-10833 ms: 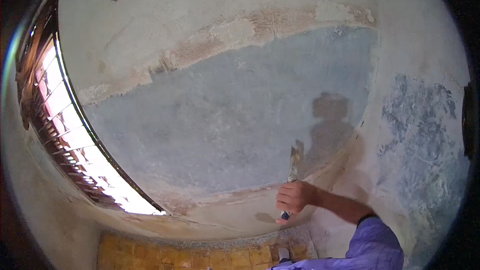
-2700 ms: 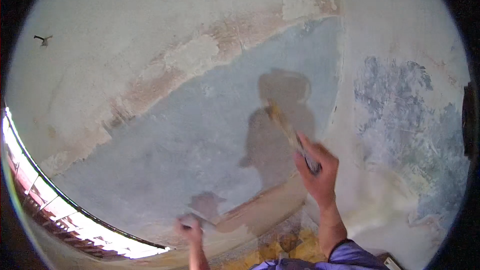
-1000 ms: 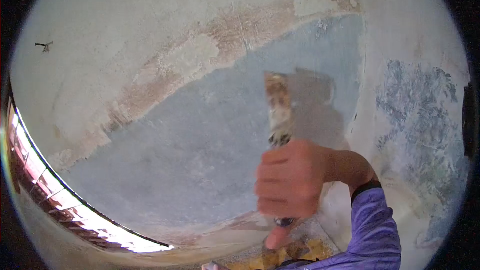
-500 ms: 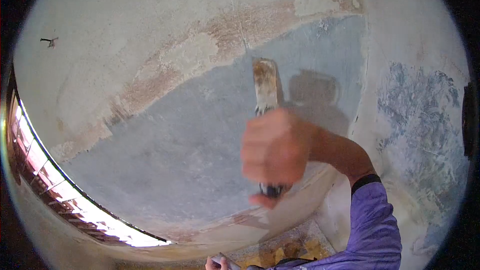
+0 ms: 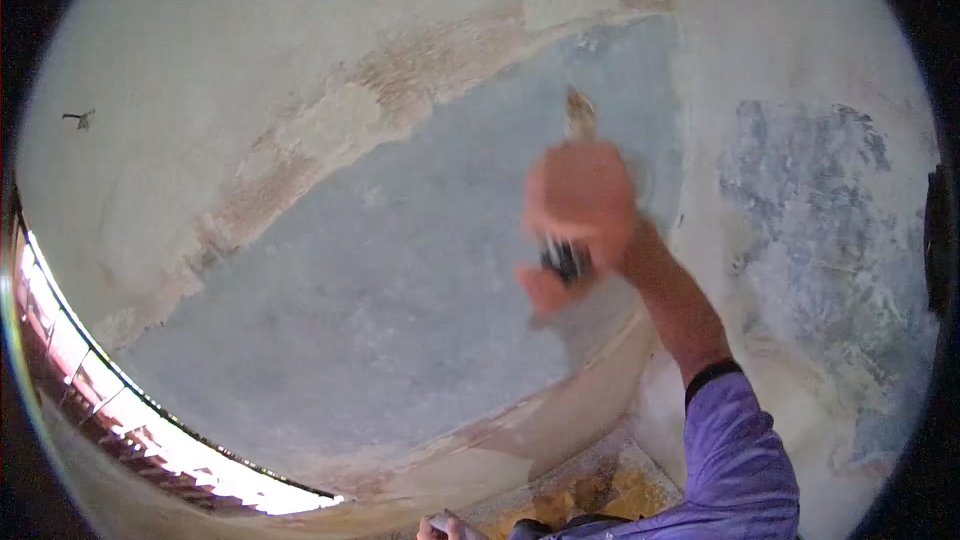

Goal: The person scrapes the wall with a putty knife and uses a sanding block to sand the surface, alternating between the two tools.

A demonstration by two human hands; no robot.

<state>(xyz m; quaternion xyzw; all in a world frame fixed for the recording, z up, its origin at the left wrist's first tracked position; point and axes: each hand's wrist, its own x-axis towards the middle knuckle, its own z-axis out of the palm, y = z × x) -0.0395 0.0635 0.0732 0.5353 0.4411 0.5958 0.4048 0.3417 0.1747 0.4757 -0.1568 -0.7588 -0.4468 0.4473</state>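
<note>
My right hand [image 5: 580, 198], blurred by motion, is wrapped round the dark handle of a scraper [image 5: 580, 118]. Its stained, brownish blade points up over the blue-grey wall patch [image 5: 400, 280]. Much of the tool is hidden behind my fingers. At the bottom edge of the view, my left hand [image 5: 436, 528] shows only in part, its fingers closed around something pale that I cannot make out.
Rough, reddish bare plaster [image 5: 420, 70] runs along the upper edge of the blue-grey patch. Bluish, flaking paint marks the right wall [image 5: 800, 180]. A barred window [image 5: 180, 450] curves along the lower left. Wires [image 5: 78, 120] stick out at upper left.
My right hand has moved up and to the right with the scraper, whose blade now appears shorter. The view has shifted slightly. My left hand stays low at the bottom edge.
</note>
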